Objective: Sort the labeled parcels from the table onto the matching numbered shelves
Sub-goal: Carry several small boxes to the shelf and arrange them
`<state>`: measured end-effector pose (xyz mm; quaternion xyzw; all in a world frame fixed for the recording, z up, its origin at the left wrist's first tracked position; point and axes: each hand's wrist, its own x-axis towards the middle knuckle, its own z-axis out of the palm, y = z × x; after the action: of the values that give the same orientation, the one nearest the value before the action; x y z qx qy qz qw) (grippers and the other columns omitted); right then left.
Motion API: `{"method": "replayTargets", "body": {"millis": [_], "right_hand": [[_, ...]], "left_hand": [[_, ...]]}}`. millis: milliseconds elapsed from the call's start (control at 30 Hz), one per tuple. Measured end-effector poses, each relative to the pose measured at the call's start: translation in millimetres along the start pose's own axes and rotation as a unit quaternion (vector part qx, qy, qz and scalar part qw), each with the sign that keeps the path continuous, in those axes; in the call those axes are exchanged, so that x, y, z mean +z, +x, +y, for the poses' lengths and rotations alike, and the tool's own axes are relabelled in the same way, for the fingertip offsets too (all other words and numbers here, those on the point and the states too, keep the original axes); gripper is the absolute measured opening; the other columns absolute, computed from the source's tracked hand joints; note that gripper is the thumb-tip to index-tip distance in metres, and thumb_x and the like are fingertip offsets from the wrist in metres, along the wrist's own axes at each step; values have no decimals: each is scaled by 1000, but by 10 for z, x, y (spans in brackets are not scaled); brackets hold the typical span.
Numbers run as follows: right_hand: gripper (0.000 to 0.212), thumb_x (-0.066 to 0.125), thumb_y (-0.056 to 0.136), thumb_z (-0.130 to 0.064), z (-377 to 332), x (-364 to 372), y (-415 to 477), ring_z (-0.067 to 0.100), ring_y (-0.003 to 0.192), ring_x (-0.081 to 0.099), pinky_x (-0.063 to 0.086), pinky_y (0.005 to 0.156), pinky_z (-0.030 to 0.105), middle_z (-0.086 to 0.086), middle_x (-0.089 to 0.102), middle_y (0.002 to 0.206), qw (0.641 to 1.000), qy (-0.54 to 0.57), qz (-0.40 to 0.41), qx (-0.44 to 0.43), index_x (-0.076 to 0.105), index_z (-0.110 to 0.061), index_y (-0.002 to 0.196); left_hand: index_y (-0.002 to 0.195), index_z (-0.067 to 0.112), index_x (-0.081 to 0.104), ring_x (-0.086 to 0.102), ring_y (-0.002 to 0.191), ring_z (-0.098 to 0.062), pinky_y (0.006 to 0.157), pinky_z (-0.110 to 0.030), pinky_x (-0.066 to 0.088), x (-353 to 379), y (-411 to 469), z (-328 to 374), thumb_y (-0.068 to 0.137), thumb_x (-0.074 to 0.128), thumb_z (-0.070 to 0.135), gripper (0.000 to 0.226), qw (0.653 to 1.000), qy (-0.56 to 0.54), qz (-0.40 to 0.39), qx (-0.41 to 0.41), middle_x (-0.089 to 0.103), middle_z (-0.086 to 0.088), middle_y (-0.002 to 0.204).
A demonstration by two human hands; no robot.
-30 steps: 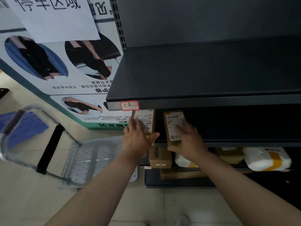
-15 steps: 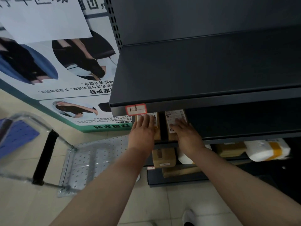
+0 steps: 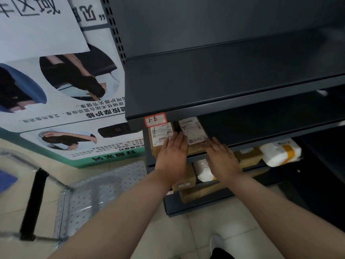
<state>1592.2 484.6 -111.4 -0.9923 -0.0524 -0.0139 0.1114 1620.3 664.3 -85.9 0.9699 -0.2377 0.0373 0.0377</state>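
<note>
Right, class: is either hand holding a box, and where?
Neither grips anything. Left hand lies flat on the left box; right hand touches the lower end of the right box.

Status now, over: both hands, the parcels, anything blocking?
Left hand open, flat on left parcel. Right hand open, touching right parcel. Both standing side by side under tag 1-6. No obstruction seen.

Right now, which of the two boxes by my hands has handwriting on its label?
The left box, below the 1-6 tag: black marker strokes cross its label; the right box shows print only.
</note>
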Motion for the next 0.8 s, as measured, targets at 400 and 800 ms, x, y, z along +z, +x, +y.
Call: {"method": "replayTargets", "body": {"millis": [400, 800], "right_hand": [[51, 44, 98, -23, 463, -200, -1699, 16, 147, 10, 12, 117, 38, -4, 24, 157, 968, -3, -30, 249, 31, -24, 147], [47, 44, 99, -28, 799, -362, -4017, 18, 147, 13, 14, 117, 38, -2, 27, 155, 888, 21, -3, 460, 33, -24, 145]], "left_hand": [[135, 17, 47, 40, 126, -24, 101, -34, 40, -93, -83, 1024, 94, 53, 22, 42, 964, 16, -100, 247, 47, -4, 139], [133, 14, 51, 43, 125, -26, 99, -36, 43, -130, -851, 2975, 95, 53, 30, 41, 887, 27, -174, 427, 52, -7, 134]]}}
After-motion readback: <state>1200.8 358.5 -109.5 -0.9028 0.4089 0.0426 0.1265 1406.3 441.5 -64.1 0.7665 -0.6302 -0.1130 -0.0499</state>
